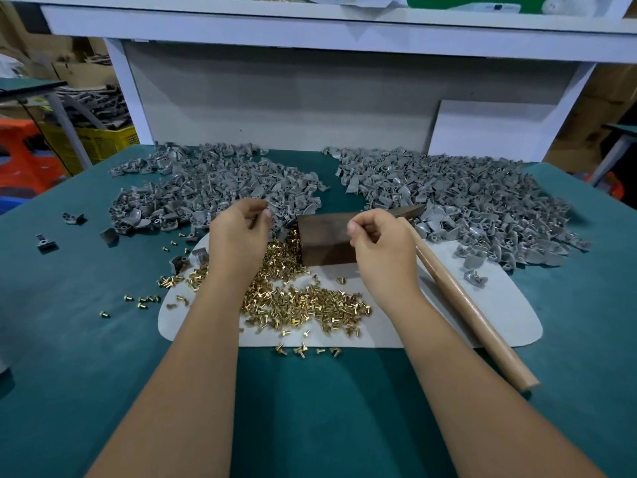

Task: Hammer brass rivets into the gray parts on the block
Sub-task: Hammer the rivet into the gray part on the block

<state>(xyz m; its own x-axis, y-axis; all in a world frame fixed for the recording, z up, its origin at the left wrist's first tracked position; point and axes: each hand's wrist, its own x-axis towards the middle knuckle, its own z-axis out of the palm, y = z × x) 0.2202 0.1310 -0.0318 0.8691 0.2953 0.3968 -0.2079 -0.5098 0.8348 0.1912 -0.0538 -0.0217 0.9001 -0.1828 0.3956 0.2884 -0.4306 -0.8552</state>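
A dark brown metal block (327,243) stands at the middle of the table on a pale mat (482,322). Loose brass rivets (303,298) are heaped in front of it and to its left. Gray parts lie in two big piles, a left pile (213,188) and a right pile (465,201). My left hand (238,236) hovers at the near edge of the left pile, its thumb and fingers pinching a small gray part. My right hand (379,246) hangs over the block's right end, fingers curled, thumb against forefinger, nothing visible in it. The hammer (465,305) lies just right of that hand, untouched.
The hammer's wooden handle runs diagonally toward the near right across the mat. Stray gray parts (72,219) and rivets (144,299) dot the green tabletop (310,408) on the left. A white shelf frame (310,39) and gray back panel close off the rear.
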